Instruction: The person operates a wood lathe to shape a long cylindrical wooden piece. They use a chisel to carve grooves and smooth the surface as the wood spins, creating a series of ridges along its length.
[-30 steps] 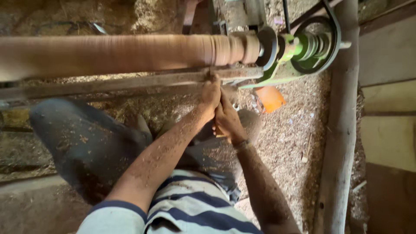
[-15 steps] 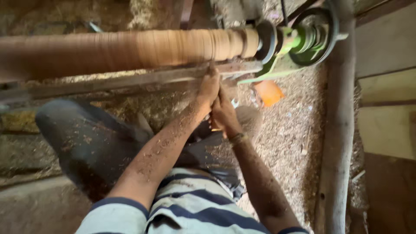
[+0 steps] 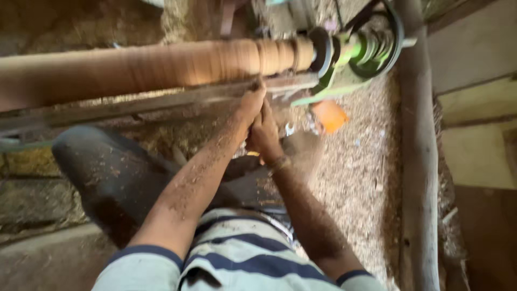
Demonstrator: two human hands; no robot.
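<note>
A long round wooden workpiece [image 3: 161,64] lies across the top of the view, blurred by spinning, held at its right end by a green lathe head [image 3: 350,59] with a belt wheel. My left hand [image 3: 249,105] rests against the metal tool rest bar [image 3: 134,102] just below the wood. My right hand [image 3: 264,132] sits right behind it, both closed around a turning tool whose handle is mostly hidden. The tool's tip meets the wood near my left fingers. Sawdust covers both forearms.
Wood shavings cover the ground [image 3: 361,161]. An orange piece [image 3: 329,116] lies under the lathe head. A thick wooden post [image 3: 417,161] runs down the right. My dark-trousered knee [image 3: 107,178] is at the left, below the rest.
Both hands stay clasped on the tool at the rest. The view has shifted a little, so the lathe and hands sit slightly higher and more to the left.
</note>
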